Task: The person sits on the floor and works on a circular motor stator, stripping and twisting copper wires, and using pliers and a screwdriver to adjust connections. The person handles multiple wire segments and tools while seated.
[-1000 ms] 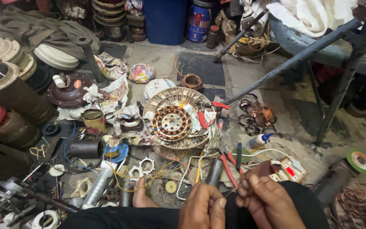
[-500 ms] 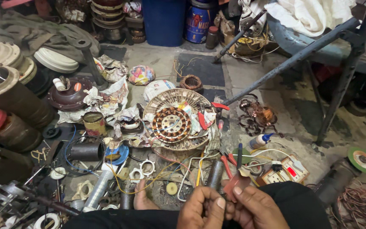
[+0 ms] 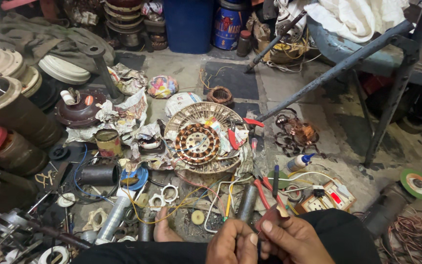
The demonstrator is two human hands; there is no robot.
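Hands (image 3: 264, 242) lower, fingertips pinched together.

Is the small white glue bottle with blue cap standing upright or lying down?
Lying down: the glue bottle rests sideways on the floor, cap pointing right.

Both hands at bottom centre of frame, left hand (image 3: 231, 243) curled, fingertips pinched, right hand (image 3: 293, 240) touching it, thumb extended leftward
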